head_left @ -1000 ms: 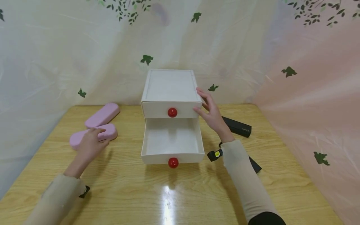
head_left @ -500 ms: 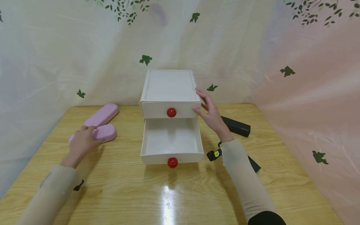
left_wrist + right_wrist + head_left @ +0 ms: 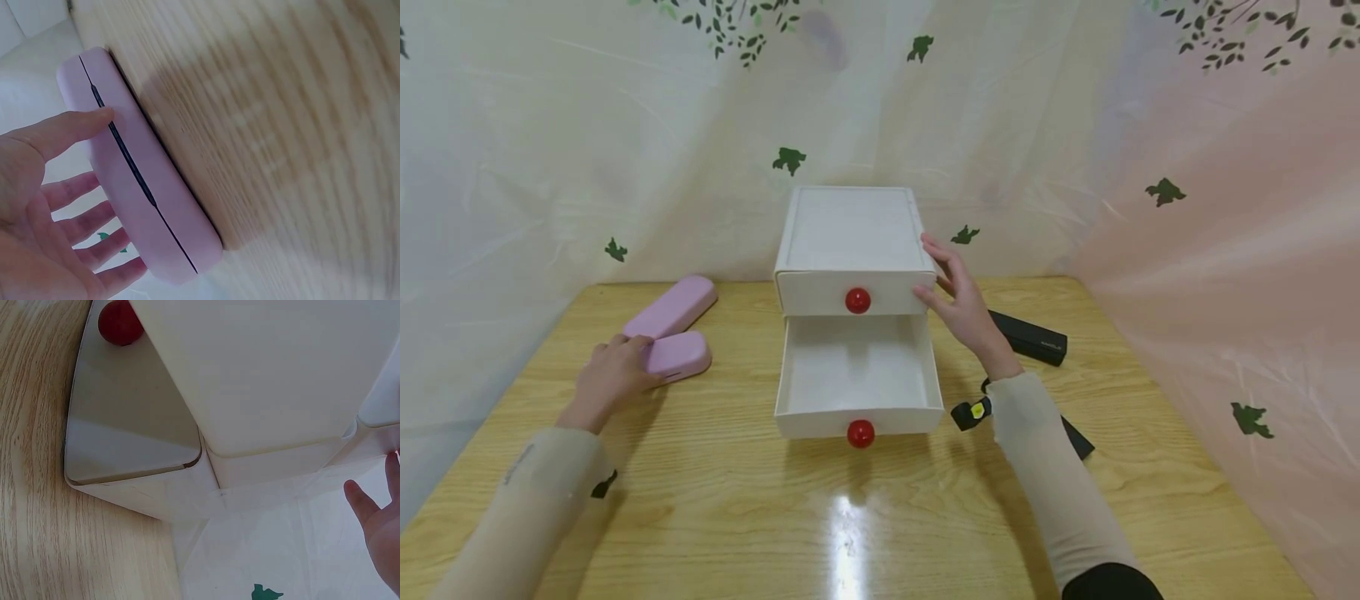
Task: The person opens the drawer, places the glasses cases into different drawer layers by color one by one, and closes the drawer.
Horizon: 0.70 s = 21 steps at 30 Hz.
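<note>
My left hand (image 3: 612, 379) grips the nearer of two pink glasses cases, which lies on the table at the left. In the left wrist view the thumb presses this case (image 3: 165, 181) at its dark front seam, with the other fingers behind. Its lid is down. The second pink glasses case (image 3: 673, 306) lies just behind. My right hand (image 3: 964, 312) rests on the right side of a white drawer unit (image 3: 857, 229), thumb at the upper front corner. Below the top drawer, a drawer (image 3: 859, 367) with a red knob (image 3: 861, 433) is pulled out and holds nothing.
Right of the unit lie a long black box (image 3: 1030, 336) and another black item (image 3: 1077, 439), partly hidden by the right sleeve. In the right wrist view, a lower drawer front (image 3: 131, 419) with a red knob sits nearest the tabletop. A patterned curtain (image 3: 700, 167) hangs behind.
My left hand has moved left along the nearer glasses case and taken hold of it. The right hand and the drawer unit stay put.
</note>
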{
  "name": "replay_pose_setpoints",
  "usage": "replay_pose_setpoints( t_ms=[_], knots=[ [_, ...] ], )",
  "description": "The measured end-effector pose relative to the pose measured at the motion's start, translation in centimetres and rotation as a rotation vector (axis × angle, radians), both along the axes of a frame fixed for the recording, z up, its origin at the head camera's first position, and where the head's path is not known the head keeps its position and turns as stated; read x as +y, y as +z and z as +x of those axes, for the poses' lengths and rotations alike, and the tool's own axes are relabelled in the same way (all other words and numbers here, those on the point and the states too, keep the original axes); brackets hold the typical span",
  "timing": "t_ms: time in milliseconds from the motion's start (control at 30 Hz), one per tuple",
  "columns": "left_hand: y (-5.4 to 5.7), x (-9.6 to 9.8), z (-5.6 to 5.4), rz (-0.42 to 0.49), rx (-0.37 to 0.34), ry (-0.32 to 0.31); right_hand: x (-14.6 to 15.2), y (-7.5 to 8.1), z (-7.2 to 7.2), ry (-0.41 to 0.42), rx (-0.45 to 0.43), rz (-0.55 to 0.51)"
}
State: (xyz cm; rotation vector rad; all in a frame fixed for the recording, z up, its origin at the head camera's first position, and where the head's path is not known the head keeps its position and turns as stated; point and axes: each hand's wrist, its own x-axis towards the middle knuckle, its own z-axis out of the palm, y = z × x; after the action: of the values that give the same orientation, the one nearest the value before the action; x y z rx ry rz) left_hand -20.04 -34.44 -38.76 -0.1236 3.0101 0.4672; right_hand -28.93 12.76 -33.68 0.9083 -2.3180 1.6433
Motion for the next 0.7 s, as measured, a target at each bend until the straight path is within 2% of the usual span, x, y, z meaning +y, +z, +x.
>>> replay_pose_setpoints(
  t_ms=[133,300,700],
  knots=[
    [0.0,-0.2,-0.2,-0.015,-0.014,-0.015,-0.3,0.9,0.8,0.004,-0.030,0.002],
    [0.1,0.0,0.2,-0.040,-0.003,-0.018,-0.6,2.2,2.1,0.007,-0.047,0.009],
    [-0.4,0.5,0.8,-0.027,-0.021,-0.014,-0.7,2.4,2.4,-0.004,-0.049,0.014]
  ],
)
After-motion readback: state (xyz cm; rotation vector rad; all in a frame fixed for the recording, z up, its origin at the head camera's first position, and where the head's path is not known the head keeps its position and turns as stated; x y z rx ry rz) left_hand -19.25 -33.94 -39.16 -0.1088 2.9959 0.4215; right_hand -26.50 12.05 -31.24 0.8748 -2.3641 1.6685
